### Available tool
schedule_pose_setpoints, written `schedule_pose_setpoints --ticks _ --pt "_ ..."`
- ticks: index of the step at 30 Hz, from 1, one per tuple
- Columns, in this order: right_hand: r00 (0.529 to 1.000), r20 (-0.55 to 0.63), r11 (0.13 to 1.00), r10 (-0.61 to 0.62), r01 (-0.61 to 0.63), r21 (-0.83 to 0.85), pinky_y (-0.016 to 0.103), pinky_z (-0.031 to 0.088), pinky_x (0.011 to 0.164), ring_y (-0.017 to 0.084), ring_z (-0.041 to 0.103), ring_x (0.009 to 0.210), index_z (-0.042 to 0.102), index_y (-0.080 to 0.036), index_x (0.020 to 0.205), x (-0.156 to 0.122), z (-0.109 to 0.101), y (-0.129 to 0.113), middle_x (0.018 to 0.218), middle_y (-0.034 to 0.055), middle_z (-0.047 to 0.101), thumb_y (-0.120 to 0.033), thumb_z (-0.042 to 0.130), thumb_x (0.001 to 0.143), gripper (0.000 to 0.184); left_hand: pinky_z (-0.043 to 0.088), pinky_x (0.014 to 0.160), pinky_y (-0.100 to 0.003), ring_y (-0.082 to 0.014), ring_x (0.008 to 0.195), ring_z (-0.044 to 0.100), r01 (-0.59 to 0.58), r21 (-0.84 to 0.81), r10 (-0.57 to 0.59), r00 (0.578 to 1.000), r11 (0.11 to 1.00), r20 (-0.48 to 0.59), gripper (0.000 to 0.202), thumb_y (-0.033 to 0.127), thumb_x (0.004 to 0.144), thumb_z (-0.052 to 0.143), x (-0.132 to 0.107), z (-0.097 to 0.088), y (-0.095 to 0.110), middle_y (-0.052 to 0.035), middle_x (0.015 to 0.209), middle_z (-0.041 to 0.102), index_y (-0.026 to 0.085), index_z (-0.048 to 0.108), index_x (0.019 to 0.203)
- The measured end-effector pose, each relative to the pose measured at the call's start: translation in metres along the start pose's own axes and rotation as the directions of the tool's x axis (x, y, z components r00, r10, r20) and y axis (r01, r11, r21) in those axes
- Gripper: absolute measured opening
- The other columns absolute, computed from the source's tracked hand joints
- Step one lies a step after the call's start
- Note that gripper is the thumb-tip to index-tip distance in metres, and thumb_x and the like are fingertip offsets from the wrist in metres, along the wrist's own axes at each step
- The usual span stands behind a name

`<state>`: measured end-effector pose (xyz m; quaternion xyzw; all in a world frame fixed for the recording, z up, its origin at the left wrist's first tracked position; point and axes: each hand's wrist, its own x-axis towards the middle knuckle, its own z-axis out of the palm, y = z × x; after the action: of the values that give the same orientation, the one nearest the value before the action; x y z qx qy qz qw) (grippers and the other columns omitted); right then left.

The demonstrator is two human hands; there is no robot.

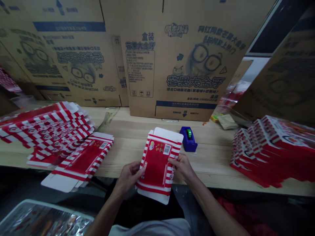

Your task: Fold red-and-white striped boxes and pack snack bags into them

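A flattened red-and-white striped carton (154, 168) is held up between my two hands at the table's front edge. Its white end flaps stick out at top and bottom, and a barcode shows near the upper right. My left hand (130, 175) grips the left side, thumb on the face. On the right side, my right hand (180, 165) pinches the edge, its thumb over the printed face. The other fingers are partly hidden behind the carton. Just beyond my right hand stands a blue tape dispenser (189, 140) with a green roll.
Flattened cartons (83, 157) lie fanned on the left, beside a heap of striped cartons (54, 131). More red boxes (273, 150) are stacked at the right. Large brown cardboard boxes (142, 98) wall off the back. A white-rimmed tub (31, 202) of wrapped packets sits below at left.
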<state>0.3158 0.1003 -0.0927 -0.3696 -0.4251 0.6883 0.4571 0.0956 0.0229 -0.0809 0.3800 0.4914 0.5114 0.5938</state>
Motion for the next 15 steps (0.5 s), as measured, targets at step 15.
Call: schedule_pose_setpoints --ticks 15 --pt "0.958 0.201 0.978 0.206 -0.198 -0.057 0.035 0.052 0.078 0.023 0.069 0.082 0.071 -0.013 0.096 -0.034 -0.017 0.021 0.088 0.0087 0.074 -0.032 0.081 0.065 0.038 0.056 0.075 -0.032 -0.0232 0.083 0.07 -0.125 -0.022 0.122 0.984 0.992 -0.131 0.063 0.039 0.061 0.081 0.024 0.001 0.0 -0.0108 0.09 0.075 0.012 0.062 0.115"
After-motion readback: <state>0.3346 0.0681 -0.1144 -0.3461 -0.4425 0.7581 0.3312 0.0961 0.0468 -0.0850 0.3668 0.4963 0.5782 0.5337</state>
